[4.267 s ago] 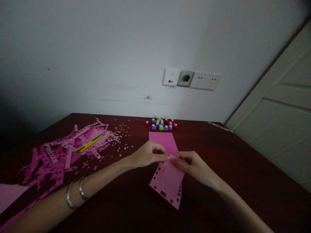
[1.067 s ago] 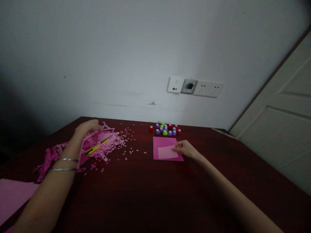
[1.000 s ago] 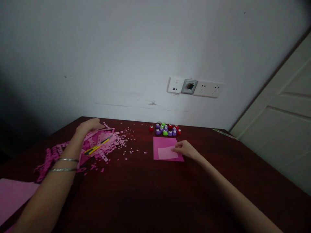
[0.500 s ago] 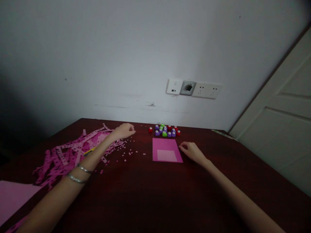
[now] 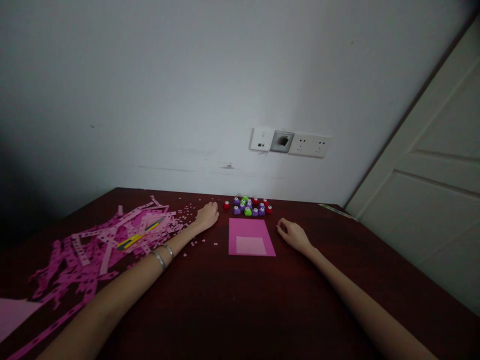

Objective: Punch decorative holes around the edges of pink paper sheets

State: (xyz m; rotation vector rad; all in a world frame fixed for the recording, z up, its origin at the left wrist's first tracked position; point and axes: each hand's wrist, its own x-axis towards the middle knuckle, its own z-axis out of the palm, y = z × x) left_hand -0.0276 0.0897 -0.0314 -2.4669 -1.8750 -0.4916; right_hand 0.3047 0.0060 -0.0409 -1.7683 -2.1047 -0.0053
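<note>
My left hand (image 5: 207, 216) rests low on the table among small pink paper cutouts (image 5: 183, 214), left of a red craft punch (image 5: 226, 205). Its fingers curl downward and closed; their tips and anything in them are hidden. Loosely curled, my right hand (image 5: 294, 234) lies beside the right edge of a bright pink paper sheet (image 5: 249, 227), with nothing visible in it. A smaller pale pink rectangle of paper (image 5: 250, 245) sits on the lower part of that sheet. Behind it stand several small purple, green and red punches (image 5: 248, 211) with white tops.
A heap of punched pink paper strips (image 5: 84, 252) covers the left side, with yellow-handled scissors or a similar tool (image 5: 138, 240) on it. A pale pink sheet (image 5: 15, 314) lies at the near left. Wall sockets (image 5: 309, 145) and a white door (image 5: 431, 165) stand beyond.
My left hand has moved right and lower, away from the strip heap and closer to the red punch, uncovering the yellow tool. My right hand stays nearly where it was. The view has shifted slightly.
</note>
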